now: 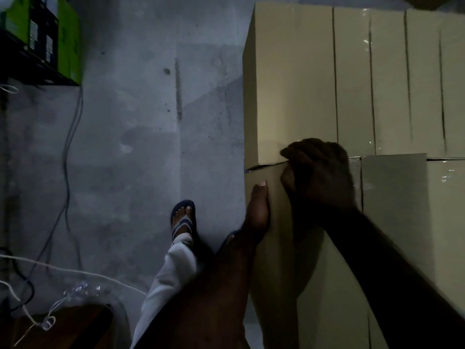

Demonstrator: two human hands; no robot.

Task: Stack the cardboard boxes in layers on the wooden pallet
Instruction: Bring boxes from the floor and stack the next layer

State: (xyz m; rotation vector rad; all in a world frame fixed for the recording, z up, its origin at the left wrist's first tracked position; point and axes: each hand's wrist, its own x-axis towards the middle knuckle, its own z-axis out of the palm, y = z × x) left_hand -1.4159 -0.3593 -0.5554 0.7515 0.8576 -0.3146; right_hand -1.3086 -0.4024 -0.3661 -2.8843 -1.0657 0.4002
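Note:
A stack of tan cardboard boxes [352,79] fills the right half of the view, seen from above. The nearest box [392,222] lies at my side of the stack, butted against the row behind it. My left hand [258,210] presses flat against that box's left edge, thumb up. My right hand [319,175] rests on top, fingers curled into the dark gap between the near box and the row behind. The pallet is hidden under the boxes.
Grey concrete floor [141,137] spreads to the left. My foot in a blue sandal [183,220] stands beside the stack. Loose cables [70,152] and white cords [75,273] trail at the left. Green cartons on a dark rack [42,39] stand at the upper left.

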